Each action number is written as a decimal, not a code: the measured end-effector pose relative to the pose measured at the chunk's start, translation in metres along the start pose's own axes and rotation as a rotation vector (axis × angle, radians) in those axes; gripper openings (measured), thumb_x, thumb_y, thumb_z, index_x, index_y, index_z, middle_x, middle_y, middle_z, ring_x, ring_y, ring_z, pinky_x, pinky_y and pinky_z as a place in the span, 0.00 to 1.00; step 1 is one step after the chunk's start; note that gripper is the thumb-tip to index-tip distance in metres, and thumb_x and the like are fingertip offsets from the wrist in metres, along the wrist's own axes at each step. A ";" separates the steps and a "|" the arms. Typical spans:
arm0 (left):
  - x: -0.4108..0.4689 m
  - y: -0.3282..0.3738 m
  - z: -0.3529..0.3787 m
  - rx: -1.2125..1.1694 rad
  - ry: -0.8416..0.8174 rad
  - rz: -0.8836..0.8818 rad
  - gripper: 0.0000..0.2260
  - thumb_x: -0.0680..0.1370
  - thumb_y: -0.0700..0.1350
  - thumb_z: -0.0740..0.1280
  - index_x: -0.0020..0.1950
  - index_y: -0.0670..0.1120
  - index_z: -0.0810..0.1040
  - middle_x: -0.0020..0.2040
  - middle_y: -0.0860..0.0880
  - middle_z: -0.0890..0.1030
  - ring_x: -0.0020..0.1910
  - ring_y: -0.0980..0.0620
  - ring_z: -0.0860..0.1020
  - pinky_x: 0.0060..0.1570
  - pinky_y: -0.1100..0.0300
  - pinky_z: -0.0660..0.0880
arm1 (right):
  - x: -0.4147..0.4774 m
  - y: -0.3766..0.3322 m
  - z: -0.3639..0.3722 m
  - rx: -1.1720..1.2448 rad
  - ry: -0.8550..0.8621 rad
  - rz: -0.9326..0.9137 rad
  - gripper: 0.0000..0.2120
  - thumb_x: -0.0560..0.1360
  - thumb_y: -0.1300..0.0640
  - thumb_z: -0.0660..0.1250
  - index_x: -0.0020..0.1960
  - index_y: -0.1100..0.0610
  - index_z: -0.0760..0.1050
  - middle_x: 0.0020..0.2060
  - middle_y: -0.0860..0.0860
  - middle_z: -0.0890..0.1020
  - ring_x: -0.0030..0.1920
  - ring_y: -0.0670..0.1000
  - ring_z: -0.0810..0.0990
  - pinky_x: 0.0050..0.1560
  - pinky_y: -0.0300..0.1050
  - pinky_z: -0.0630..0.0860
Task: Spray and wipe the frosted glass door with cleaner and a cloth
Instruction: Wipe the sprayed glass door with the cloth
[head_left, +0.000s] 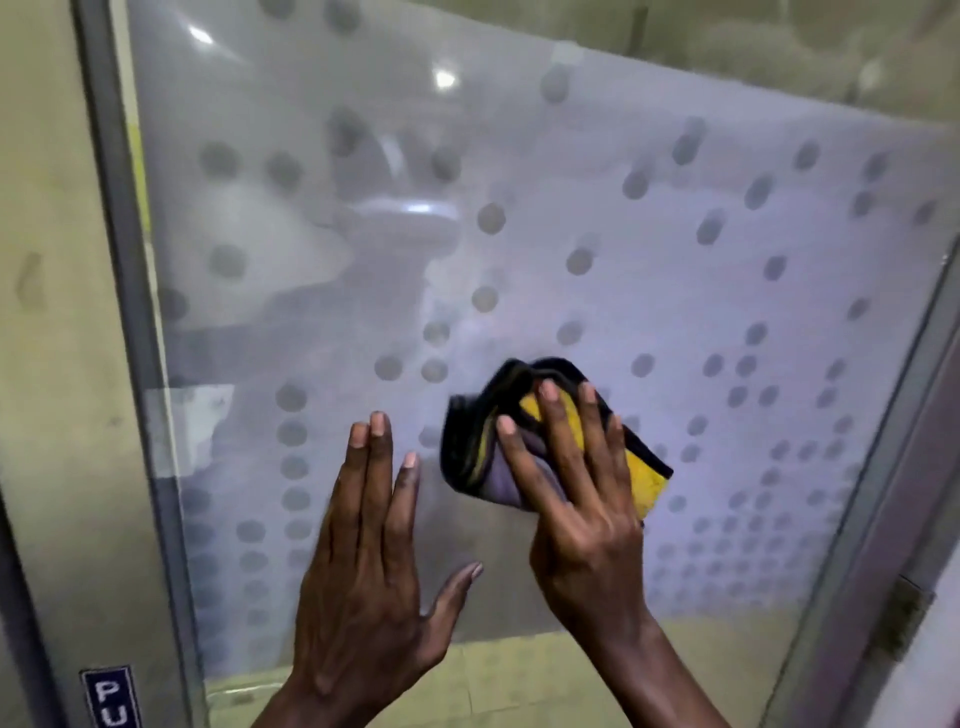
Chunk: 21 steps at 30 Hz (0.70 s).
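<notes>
The frosted glass door (675, 249) fills the view, patterned with grey dots and tilted in the frame. My right hand (582, 514) presses a crumpled cloth (483, 441), yellow and purple with black edges, flat against the lower middle of the glass. My left hand (363, 561) lies flat on the glass just left of the cloth, fingers spread, holding nothing. No spray bottle is in view.
A grey metal frame (130, 291) runs down the door's left side, with a blue sign (110, 696) reading "PU" at the bottom left. Another frame strip (883, 452) and a hinge (904, 618) border the right. A clear band (519, 670) runs below the frosting.
</notes>
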<state>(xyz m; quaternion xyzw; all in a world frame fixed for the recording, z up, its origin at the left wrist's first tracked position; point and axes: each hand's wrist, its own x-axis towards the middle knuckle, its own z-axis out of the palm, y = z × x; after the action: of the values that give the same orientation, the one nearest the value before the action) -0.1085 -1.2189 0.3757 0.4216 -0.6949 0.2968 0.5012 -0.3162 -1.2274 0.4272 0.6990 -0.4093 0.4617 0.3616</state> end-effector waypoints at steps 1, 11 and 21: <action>0.004 0.004 0.001 -0.007 0.008 0.015 0.50 0.79 0.63 0.76 0.90 0.37 0.57 0.91 0.34 0.55 0.91 0.31 0.55 0.91 0.45 0.55 | -0.002 0.012 -0.005 0.005 0.022 0.049 0.42 0.74 0.78 0.51 0.84 0.52 0.69 0.87 0.59 0.64 0.88 0.66 0.58 0.82 0.76 0.63; 0.014 0.001 0.008 0.030 0.013 0.033 0.50 0.79 0.61 0.77 0.89 0.37 0.58 0.91 0.34 0.57 0.91 0.32 0.57 0.90 0.44 0.58 | 0.158 0.013 -0.029 0.221 0.421 0.386 0.44 0.65 0.70 0.57 0.82 0.57 0.72 0.84 0.62 0.68 0.87 0.68 0.62 0.87 0.66 0.61; 0.000 0.015 0.016 0.153 -0.073 0.090 0.50 0.76 0.63 0.78 0.87 0.37 0.63 0.91 0.38 0.59 0.90 0.36 0.60 0.87 0.47 0.58 | 0.105 0.029 -0.028 -0.007 0.079 -0.183 0.38 0.79 0.77 0.59 0.83 0.50 0.71 0.85 0.57 0.67 0.88 0.64 0.60 0.84 0.70 0.63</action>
<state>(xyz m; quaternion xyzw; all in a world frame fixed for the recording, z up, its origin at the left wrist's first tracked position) -0.1288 -1.2252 0.3702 0.4376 -0.7063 0.3556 0.4281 -0.3271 -1.2398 0.5387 0.7135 -0.3310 0.4525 0.4203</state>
